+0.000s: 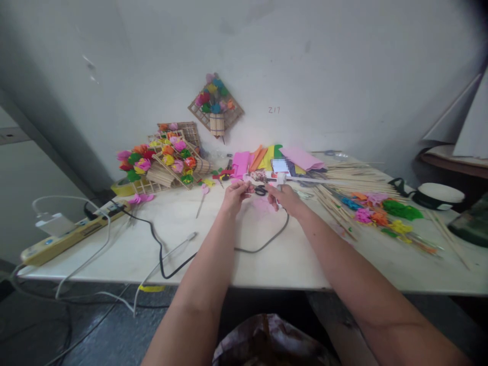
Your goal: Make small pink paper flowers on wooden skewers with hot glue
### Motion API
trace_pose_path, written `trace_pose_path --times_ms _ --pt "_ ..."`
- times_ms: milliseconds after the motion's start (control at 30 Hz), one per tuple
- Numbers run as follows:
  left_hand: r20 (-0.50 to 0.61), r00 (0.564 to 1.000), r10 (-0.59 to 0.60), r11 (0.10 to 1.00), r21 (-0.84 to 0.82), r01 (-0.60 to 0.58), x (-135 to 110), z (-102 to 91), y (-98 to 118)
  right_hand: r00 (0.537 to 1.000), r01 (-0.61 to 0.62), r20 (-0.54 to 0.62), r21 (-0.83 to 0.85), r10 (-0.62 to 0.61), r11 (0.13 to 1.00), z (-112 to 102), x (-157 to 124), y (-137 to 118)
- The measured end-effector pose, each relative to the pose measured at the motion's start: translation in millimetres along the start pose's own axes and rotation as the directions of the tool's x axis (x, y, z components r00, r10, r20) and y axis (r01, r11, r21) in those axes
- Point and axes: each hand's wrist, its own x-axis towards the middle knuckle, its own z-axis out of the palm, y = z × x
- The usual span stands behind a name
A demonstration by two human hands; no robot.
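My left hand (pixel 237 195) is closed in a pinch, fingertips together; what sits between them is too small to make out, with pale pink just beyond. My right hand (pixel 285 199) is wrapped round a white glue gun (pixel 281 180), whose dark cord (pixel 280 235) hangs down and curves left across the table. Between the two hands lie scissors with black handles (pixel 260 190). Pink paper scraps (pixel 263 204) are on the tabletop under them. A pink paper flower on a thin stick (pixel 205 190) lies left of my left hand.
Wooden lattice frames with paper flowers (pixel 168 162) are piled at back left; another flower lattice (pixel 216 108) hangs on the wall. Coloured paper sheets (pixel 267 158) lie behind my hands. Sticks (pixel 335 211) and paper flowers (pixel 379 211) spread rightward. A power strip (pixel 72 235) trails cables at left.
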Motion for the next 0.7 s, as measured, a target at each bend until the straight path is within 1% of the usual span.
trace_pose_path --times_ms 333,500,700 --pt "-0.015 1.0 -0.004 1.0 0.01 0.004 -0.6 0.1 2.1 1.0 -0.005 0.015 -0.006 0.005 1.0 -0.3 -2.5 -2.1" --pt "0.008 1.0 -0.004 1.0 0.02 0.004 -0.4 -0.2 1.0 1.0 -0.009 -0.013 -0.009 0.008 1.0 -0.3 -1.8 -2.3" --pt "0.01 1.0 -0.009 1.0 0.028 0.008 -1.0 0.0 1.6 1.0 0.008 0.01 -0.023 -0.007 1.0 -0.9 -3.3 -3.3"
